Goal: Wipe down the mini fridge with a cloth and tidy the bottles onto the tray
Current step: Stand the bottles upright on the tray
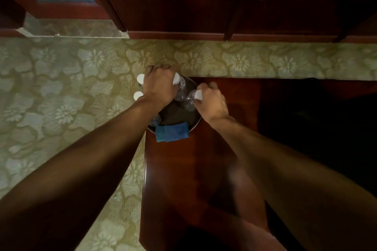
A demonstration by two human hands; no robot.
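Note:
A round dark tray [181, 117] sits at the far left corner of a dark red wooden top [183, 169]. Several clear plastic bottles with white caps stand on it. My left hand [159, 85] curls over the bottles at the tray's left side; two white caps [140, 78] [138, 95] show beside its wrist, and another bottle [179, 87] stands at its right. My right hand [212, 102] grips the neck of a bottle [192, 99] at the tray's right rim. A folded blue cloth [173, 132] lies over the tray's near edge.
Green floral carpet [61, 98] covers the floor to the left and beyond the wooden top. Dark wooden furniture [204, 2] runs along the far side. The space to the right of the top [316, 128] is in deep shadow.

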